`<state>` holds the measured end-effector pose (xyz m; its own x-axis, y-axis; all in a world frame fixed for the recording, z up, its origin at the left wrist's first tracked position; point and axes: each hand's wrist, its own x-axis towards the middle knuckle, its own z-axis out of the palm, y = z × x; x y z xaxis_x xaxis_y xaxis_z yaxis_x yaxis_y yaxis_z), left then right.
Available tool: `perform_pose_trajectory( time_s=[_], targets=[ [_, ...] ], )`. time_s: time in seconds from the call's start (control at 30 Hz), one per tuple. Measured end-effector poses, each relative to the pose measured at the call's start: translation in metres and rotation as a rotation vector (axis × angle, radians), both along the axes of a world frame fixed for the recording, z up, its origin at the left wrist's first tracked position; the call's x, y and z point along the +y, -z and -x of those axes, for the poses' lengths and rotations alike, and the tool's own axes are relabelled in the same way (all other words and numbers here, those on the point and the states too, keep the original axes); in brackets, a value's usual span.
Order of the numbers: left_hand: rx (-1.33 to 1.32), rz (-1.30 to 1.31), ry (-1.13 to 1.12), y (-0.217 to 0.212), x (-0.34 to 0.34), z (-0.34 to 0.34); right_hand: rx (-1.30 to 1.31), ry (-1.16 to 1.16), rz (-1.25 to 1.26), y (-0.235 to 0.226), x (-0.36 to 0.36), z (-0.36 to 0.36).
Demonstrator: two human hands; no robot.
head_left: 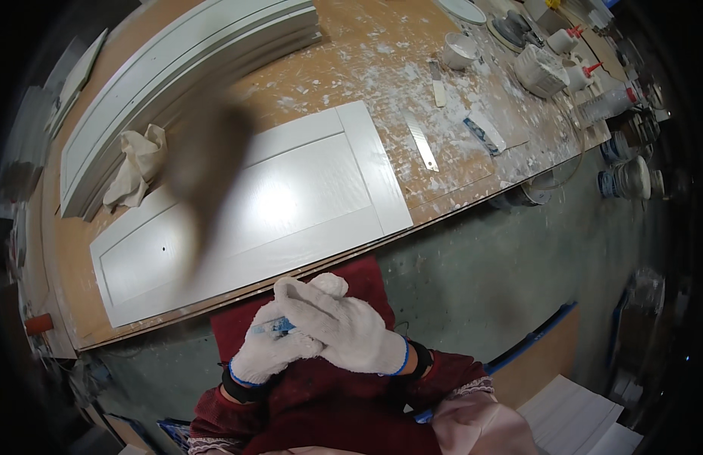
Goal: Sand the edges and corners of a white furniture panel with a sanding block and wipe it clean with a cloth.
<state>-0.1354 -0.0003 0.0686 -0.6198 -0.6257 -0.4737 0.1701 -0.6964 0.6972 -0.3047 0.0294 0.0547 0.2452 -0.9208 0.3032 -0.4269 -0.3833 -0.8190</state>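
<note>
Both my hands, in white knitted gloves with blue cuffs, meet in front of my dark red apron, just off the table's near edge. My right hand (355, 330) lies closed across my left hand (264, 350), with its fingers pressed together. A small blue patch (274, 326) shows at my left hand's fingers; whether it is a held thing or part of the glove I cannot make out. Beyond the hands a glossy white cabinet door panel (306, 220) with a recessed centre lies flat on the table, a small dark hole near its left end.
Stacked white panels (192, 68) stand at the far left, beside a crumpled cloth (139, 163). On the paint-spattered table (351, 68) are a blade (421, 142), a putty knife (438, 85), a tube (484, 134), a cup (459, 51) and a sander (510, 30). A brown blur covers part of the view.
</note>
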Motion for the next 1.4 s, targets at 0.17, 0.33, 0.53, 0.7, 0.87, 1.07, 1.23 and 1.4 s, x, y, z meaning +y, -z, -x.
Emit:
perform_pose_trajectory(
  time_s=[0.17,0.33,0.53,0.7,0.87,1.07,1.23,1.4],
  targets=[
    [0.072,0.175,0.034,0.007,0.003,0.001,-0.053,-0.079,-0.085,-0.010,-0.006,0.011],
    [-0.527,1.216,0.280,-0.016,-0.016,0.014,-0.693,0.121,-0.461,-0.041,-0.020,0.051],
    [-0.981,1.693,0.038,-0.015,-0.031,0.004,0.343,0.350,0.148,-0.072,-0.118,0.131],
    [-1.154,1.589,-0.037,0.006,-0.047,-0.005,0.481,0.287,0.021,-0.070,-0.183,0.134],
    [-1.071,1.516,0.013,0.008,-0.053,-0.003,0.663,0.200,0.045,-0.053,-0.217,0.135],
    [-1.151,1.580,-0.043,0.014,-0.049,-0.005,0.677,0.180,0.039,-0.051,-0.225,0.126],
    [-1.132,1.571,-0.054,0.015,-0.050,-0.004,0.694,0.191,0.031,-0.045,-0.225,0.135],
    [-1.108,1.564,-0.043,0.013,-0.052,-0.005,0.676,0.248,0.021,-0.054,-0.223,0.121]
  ],
)
